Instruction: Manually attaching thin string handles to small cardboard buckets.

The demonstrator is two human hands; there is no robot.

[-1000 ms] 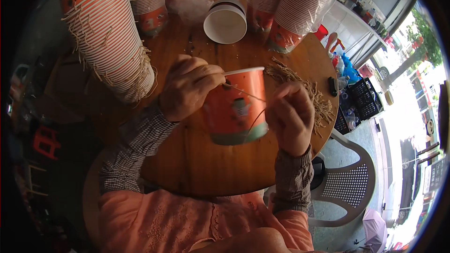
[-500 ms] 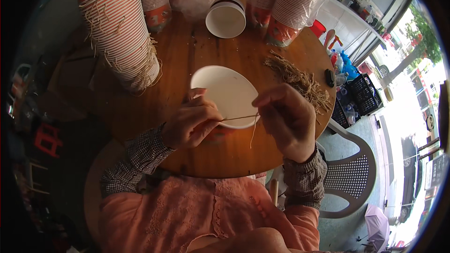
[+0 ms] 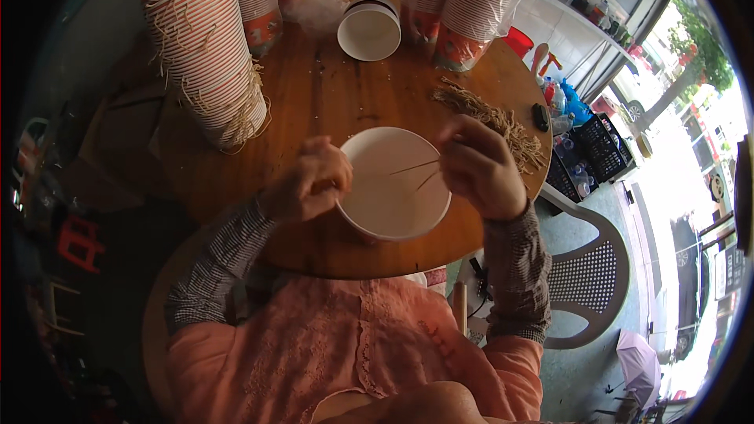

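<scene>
One twine-draped cup stack [image 3: 212, 55] leans at left; a twine bundle [image 3: 496, 120] lies just beyond the right hand [image 3: 485, 171]. Paper bucket [image 3: 389, 196] at the near part of the table [image 3: 334, 102], mouth upward. Twine strand [image 3: 414, 167] runs crosswise, tips leftward over the mouth, pinched in right fingertips. Left hand [image 3: 310, 182] blurred, half-curled at the rim; hold undeterminable.

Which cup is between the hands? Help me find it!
Find the round wooden table. Near its closest edge, between the left hand and right hand, look for a big round cup, white inside. Unlike the stacked cups farther back, it's by itself, with string from the right hand across its mouth.
</scene>
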